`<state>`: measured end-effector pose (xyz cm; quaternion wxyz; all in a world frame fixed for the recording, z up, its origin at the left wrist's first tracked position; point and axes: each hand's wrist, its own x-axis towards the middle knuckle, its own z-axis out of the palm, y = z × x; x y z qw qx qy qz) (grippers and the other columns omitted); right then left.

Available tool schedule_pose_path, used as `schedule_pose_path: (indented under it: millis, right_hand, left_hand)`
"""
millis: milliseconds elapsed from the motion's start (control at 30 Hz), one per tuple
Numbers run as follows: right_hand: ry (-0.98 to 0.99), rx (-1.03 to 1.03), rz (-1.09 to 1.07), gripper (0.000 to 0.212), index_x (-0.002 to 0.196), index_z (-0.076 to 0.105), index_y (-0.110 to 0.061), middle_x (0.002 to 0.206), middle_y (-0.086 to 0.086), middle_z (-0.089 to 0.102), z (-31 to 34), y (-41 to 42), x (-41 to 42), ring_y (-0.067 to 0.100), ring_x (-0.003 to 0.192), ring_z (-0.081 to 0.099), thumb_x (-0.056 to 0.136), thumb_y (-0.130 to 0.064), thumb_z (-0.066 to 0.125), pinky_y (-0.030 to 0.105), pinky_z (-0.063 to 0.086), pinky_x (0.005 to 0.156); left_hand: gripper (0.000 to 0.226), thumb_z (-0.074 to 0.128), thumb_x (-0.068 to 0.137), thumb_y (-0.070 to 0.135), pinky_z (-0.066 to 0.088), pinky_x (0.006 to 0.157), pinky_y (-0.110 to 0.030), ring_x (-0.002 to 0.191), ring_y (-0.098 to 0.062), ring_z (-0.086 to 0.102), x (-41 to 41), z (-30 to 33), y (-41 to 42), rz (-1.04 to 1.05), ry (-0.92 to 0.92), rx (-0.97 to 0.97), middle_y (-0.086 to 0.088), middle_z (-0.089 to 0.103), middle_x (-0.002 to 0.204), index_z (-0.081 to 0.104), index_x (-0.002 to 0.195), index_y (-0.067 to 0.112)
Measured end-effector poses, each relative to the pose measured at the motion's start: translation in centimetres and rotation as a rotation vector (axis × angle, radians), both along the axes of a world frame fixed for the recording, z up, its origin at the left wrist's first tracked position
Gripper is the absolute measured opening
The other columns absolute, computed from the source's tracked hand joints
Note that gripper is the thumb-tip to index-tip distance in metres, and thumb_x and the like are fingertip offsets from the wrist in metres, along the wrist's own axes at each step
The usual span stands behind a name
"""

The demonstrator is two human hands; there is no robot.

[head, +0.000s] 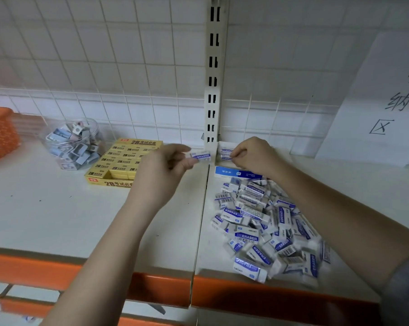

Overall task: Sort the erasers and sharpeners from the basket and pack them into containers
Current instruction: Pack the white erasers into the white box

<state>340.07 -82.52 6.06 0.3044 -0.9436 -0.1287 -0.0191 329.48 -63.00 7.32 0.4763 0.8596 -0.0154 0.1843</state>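
Note:
My left hand point(166, 168) pinches one white and blue eraser point(201, 156) above the shelf, just left of the upright post. My right hand point(253, 154) has its fingers curled at a blue and white eraser box point(236, 172), touching the erasers point(225, 153) stacked inside it. A loose pile of white and blue erasers point(264, 227) lies on the shelf under my right forearm. A clear jar of sharpeners point(74, 143) stands at the back left. A yellow box of 2B erasers point(121, 158) sits beside the jar.
An orange basket point(0, 132) stands at the far left edge. The slotted upright post point(213, 90) rises between the two shelf boards. A paper sign with handwritten characters point(387, 102) leans at the right. The shelf has an orange front lip point(245, 292).

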Motion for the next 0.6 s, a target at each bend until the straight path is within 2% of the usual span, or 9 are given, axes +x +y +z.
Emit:
schedule_pose_path:
  millis: [67, 100, 167, 300, 367, 533, 600]
  right_hand:
    - [0.004, 0.048, -0.008, 0.012, 0.092, 0.073, -0.011, 0.087, 0.001, 0.071, 0.5, -0.8, -0.4, 0.019, 0.083, 0.068, 0.087, -0.011, 0.063, 0.035, 0.055, 0.082]
    - [-0.011, 0.071, -0.013, 0.012, 0.090, 0.073, -0.010, 0.083, 0.002, 0.071, 0.8, -1.3, -0.7, 0.019, 0.080, 0.068, 0.087, -0.011, 0.062, 0.037, 0.055, 0.083]
    - [-0.058, 0.102, -0.020, 0.012, 0.091, 0.073, -0.009, 0.081, 0.004, 0.072, 1.4, -2.4, -1.5, 0.015, 0.076, 0.068, 0.088, -0.011, 0.061, 0.034, 0.056, 0.082]
    - [-0.143, 0.121, -0.011, 0.012, 0.091, 0.073, -0.009, 0.078, 0.002, 0.072, 2.6, -4.5, -4.3, 0.004, 0.072, 0.067, 0.088, -0.011, 0.062, 0.017, 0.054, 0.072]
    - [-0.144, 0.134, 0.005, 0.010, 0.089, 0.073, -0.011, 0.074, -0.004, 0.070, 3.0, -5.2, -5.7, 0.000, 0.068, 0.067, 0.087, -0.011, 0.063, 0.013, 0.052, 0.068]
    - [-0.110, 0.168, -0.010, 0.009, 0.091, 0.073, -0.017, 0.076, -0.013, 0.068, 2.8, -6.7, -8.2, 0.002, 0.070, 0.068, 0.086, -0.015, 0.066, 0.013, 0.053, 0.071]
    - [-0.106, 0.161, -0.016, 0.009, 0.088, 0.072, -0.021, 0.074, -0.016, 0.068, 2.6, -7.0, -8.9, -0.004, 0.068, 0.065, 0.085, -0.015, 0.066, 0.006, 0.049, 0.068]
  left_hand:
    - [0.012, 0.067, 0.085, 0.025, 0.047, 0.073, -0.015, 0.066, 0.005, 0.059, 1.5, 0.5, -0.1, -0.022, -0.005, 0.068, 0.012, 0.067, 0.075, 0.066, 0.096, 0.021]
    - [0.015, 0.066, 0.085, 0.025, 0.045, 0.070, -0.011, 0.067, 0.004, 0.059, 2.3, 0.8, -0.2, -0.037, -0.002, 0.109, 0.011, 0.066, 0.076, 0.068, 0.098, 0.017]
    - [0.016, 0.068, 0.084, 0.024, 0.040, 0.065, -0.009, 0.073, -0.003, 0.059, 4.1, 1.1, -0.8, -0.056, 0.019, 0.196, 0.009, 0.065, 0.083, 0.070, 0.098, 0.016]
    - [0.023, 0.067, 0.085, 0.026, 0.034, 0.074, -0.018, 0.086, -0.006, 0.050, 7.5, 0.7, -2.4, -0.095, 0.029, 0.367, 0.004, 0.065, 0.107, 0.071, 0.105, 0.017]
    - [0.022, 0.066, 0.085, 0.025, 0.032, 0.071, -0.018, 0.085, -0.007, 0.048, 8.7, 0.4, -3.1, -0.138, 0.052, 0.408, 0.002, 0.065, 0.105, 0.071, 0.105, 0.016]
    - [0.023, 0.066, 0.086, 0.028, 0.032, 0.068, -0.015, 0.079, -0.006, 0.052, 10.5, -0.5, -3.9, -0.206, 0.100, 0.496, 0.002, 0.069, 0.101, 0.071, 0.108, 0.021]
    - [0.025, 0.066, 0.086, 0.027, 0.034, 0.069, -0.015, 0.077, -0.006, 0.052, 10.9, -0.4, -4.0, -0.202, 0.117, 0.542, 0.004, 0.068, 0.105, 0.070, 0.110, 0.021]
